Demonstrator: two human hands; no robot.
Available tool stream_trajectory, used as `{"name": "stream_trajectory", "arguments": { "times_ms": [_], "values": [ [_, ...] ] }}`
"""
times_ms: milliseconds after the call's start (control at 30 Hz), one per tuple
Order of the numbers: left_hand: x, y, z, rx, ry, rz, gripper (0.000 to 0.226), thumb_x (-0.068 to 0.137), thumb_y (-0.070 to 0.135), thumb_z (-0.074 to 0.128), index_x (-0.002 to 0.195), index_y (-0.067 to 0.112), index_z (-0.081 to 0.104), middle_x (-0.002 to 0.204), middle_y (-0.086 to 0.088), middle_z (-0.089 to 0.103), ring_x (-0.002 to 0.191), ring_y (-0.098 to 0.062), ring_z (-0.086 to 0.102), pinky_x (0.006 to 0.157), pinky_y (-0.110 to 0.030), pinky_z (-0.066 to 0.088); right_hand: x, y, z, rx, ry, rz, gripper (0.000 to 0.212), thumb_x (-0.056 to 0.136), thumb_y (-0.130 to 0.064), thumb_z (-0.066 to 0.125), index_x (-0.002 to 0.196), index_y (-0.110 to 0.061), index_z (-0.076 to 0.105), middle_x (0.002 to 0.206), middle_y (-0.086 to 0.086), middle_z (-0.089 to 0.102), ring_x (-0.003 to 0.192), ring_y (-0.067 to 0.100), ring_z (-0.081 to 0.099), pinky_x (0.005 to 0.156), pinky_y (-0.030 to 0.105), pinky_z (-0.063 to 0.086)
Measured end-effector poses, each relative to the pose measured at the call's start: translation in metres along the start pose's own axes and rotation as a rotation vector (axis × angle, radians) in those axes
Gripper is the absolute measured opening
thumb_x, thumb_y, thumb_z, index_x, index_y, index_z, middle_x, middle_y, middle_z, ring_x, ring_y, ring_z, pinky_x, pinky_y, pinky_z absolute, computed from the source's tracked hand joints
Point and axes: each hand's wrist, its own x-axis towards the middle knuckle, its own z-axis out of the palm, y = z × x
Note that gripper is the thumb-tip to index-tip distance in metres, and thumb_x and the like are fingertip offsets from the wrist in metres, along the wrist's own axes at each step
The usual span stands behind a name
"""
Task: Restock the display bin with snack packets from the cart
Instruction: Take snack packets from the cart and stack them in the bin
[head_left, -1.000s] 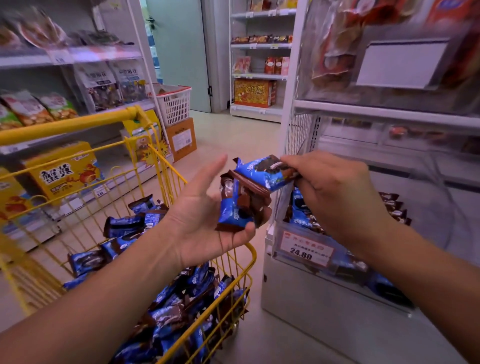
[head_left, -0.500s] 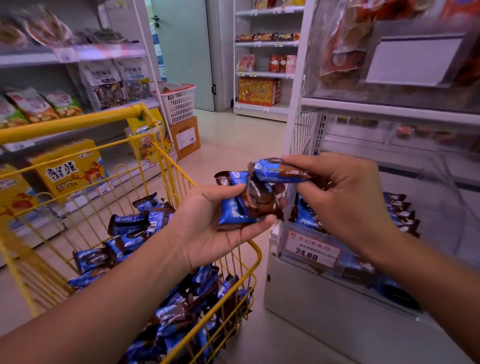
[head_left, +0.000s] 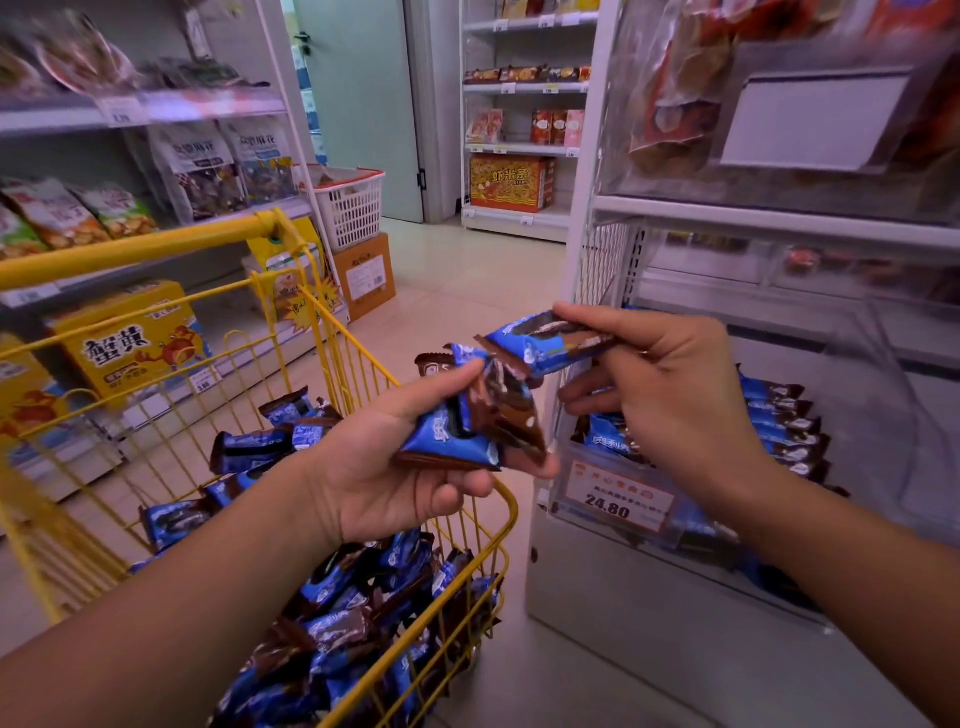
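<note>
Left hand (head_left: 395, 467), palm up over the yellow cart (head_left: 363, 675), grips a small stack of blue snack packets (head_left: 467, 421) under the thumb. Right hand (head_left: 670, 395) pinches a single packet (head_left: 545, 340) at 1 o'clock from the stack, just above the display bin (head_left: 649, 525). More packets lie in cart and bin.

Cart (head_left: 498, 514) at left, holding loose snack packets (head_left: 337, 634); display bin (head_left: 613, 499) at right, with packets in a row (head_left: 784, 421). Both hands between them, above the cart's rim: left hand (head_left: 384, 467), right hand (head_left: 670, 395).
</note>
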Motion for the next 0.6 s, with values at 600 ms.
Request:
{"name": "stream_trajectory", "arguments": {
  "times_ms": [600],
  "values": [
    [0.014,-0.001,0.012,-0.251,0.155,0.314,0.053,0.081,0.019,0.069,0.129,-0.002,0.059,0.13,-0.026,0.061,0.12,-0.037,0.061,0.078,-0.038,0.061,-0.004,-0.017,0.005,0.665,-0.032,0.621,0.033,0.065,-0.016,0.081,0.096,-0.01,0.071,0.087,0.013,0.075,0.064,0.016,0.069,0.056,0.023,0.057]
  ]
}}
